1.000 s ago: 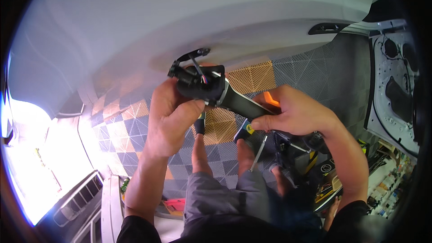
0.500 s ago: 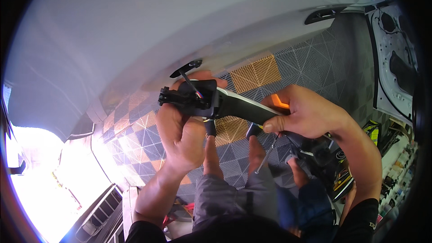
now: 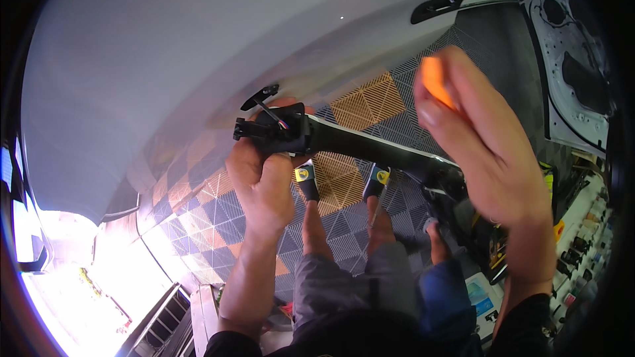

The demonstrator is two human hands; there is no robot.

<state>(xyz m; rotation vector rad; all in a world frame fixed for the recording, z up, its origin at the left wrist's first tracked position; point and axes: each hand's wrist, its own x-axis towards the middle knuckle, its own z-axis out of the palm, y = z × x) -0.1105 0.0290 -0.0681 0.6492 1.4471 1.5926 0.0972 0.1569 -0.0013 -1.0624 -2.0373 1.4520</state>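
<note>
A long black car door handle (image 3: 360, 145) with a silver edge lies across the middle of the view. My left hand (image 3: 261, 182) is wrapped around its left end, by a black bracket (image 3: 264, 133). A short cable (image 3: 276, 116) with coloured wires joins that end to a dark opening (image 3: 259, 97) in the grey car panel. Above the handle's right part, clear of it, my right hand (image 3: 486, 139) is raised. Its fingers are closed on an orange plastic pry tool (image 3: 438, 80), slightly blurred; the tool's lower end is hidden in the grip.
The car's grey side (image 3: 198, 33) curves across the top, with another handle recess (image 3: 438, 8). An open door's inner side (image 3: 582, 73) stands at far right. Another person's leg in blue shorts (image 3: 450, 297) is beside mine. Shelves (image 3: 579, 258) with small items line the right.
My right hand has left the handle and risen up and to the right with the orange pry tool. My left hand keeps its hold on the handle. The view has shifted slightly.
</note>
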